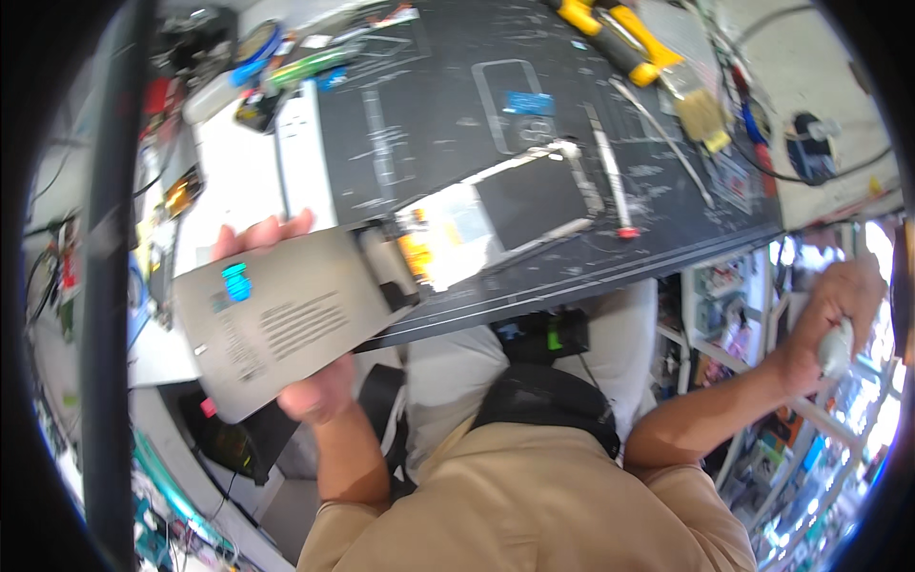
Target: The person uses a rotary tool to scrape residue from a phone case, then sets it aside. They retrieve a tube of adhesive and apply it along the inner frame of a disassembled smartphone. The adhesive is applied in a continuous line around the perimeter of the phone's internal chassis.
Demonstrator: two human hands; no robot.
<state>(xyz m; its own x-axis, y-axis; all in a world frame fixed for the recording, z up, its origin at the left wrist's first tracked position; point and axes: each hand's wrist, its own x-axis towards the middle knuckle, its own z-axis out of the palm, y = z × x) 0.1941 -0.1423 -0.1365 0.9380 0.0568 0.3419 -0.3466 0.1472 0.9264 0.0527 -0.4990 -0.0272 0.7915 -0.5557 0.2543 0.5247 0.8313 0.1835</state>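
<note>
My left hand (324,393) grips a grey phone back cover (276,319) from its edges, the thumb below and the fingers above. The cover is tilted up in front of the work mat's left part, with small print and a shiny blue sticker on it. Touching or just overlapping its right end lies an opened phone body (534,202), with a bright left half and a dark rectangle on the right. Far off to the right, my right hand (846,300) is closed around a whitish rounded object (836,351). Its kind I cannot make out.
On the dark work mat (429,124) lie a thin white tool with a red end (613,181), a slim rod (667,143) and a blue label (530,103). Farther right sit a yellow-handled tool (620,38) and a brush (699,107). Shelves (743,353) stand below right.
</note>
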